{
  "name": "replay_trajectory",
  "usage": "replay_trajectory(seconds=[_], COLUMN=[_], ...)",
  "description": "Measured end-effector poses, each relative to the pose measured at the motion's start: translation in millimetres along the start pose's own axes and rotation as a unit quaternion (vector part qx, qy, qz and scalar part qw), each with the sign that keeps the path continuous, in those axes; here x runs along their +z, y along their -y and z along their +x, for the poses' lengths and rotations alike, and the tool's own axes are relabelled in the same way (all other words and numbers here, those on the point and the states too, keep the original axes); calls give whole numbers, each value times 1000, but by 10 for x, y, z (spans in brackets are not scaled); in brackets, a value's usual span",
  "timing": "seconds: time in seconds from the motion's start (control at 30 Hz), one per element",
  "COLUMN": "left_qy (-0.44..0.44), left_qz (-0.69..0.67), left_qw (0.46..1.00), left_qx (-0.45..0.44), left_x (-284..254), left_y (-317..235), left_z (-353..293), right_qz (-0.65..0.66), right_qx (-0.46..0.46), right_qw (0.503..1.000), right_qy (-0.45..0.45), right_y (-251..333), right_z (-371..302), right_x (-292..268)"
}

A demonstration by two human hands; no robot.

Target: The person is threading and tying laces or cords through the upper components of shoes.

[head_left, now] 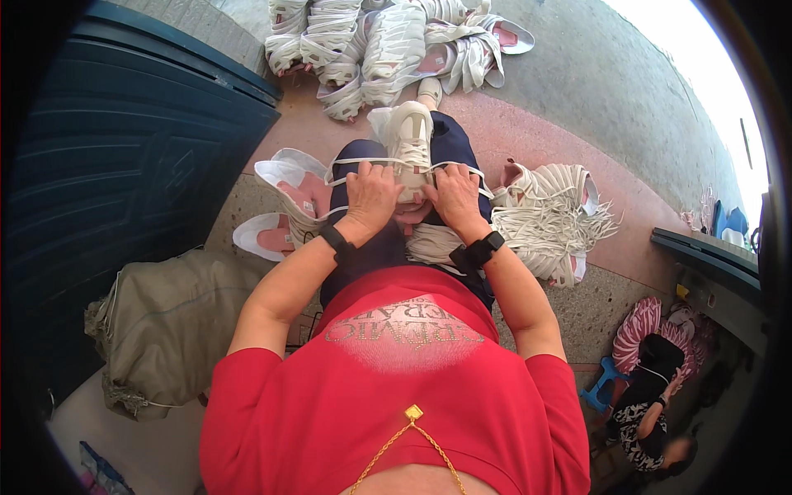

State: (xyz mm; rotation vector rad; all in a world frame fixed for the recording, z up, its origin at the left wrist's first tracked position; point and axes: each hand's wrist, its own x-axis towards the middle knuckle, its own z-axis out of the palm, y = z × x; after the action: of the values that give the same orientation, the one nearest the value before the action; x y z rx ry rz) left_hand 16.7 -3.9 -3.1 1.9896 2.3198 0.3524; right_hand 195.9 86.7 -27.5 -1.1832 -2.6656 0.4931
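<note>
A cream-and-white shoe upper (410, 136), with laces threaded up its front, lies between my knees. My left hand (373, 196) is closed at its left edge, fingers curled on a white shoelace (345, 162) that loops out to the left. On the other side my right hand (455, 198) is closed too, pinching the lace that trails off to the right. Both thumbs point in toward the upper's near end. What lies under the fingertips is partly hidden. Below my hands, a bundle of loose laces (433, 245) rests by my lap.
Stacked white uppers (396, 41) lie on the floor ahead. More uppers with pink linings (304, 194) sit at my left, and a laced pile (549, 206) at my right. A dark blue door (140, 157) and a stuffed sack (177, 322) stand left. Another person (652, 421) sits at lower right.
</note>
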Motion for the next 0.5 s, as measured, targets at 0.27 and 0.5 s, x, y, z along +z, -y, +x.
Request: replay_trajectory(seconds=[0.27,0.5], left_qy=[-3,320], left_qz=[-119,-403], left_qw=[991,852], left_qx=[54,-91], left_x=[-50,63], left_y=[143,-211], left_z=[108,1297], right_qz=[110,157], right_qx=[-11,-33], right_qw=[991,984], right_qy=[-77,-72], right_y=[-171,-183], right_z=[-60,-69], right_x=[142,213])
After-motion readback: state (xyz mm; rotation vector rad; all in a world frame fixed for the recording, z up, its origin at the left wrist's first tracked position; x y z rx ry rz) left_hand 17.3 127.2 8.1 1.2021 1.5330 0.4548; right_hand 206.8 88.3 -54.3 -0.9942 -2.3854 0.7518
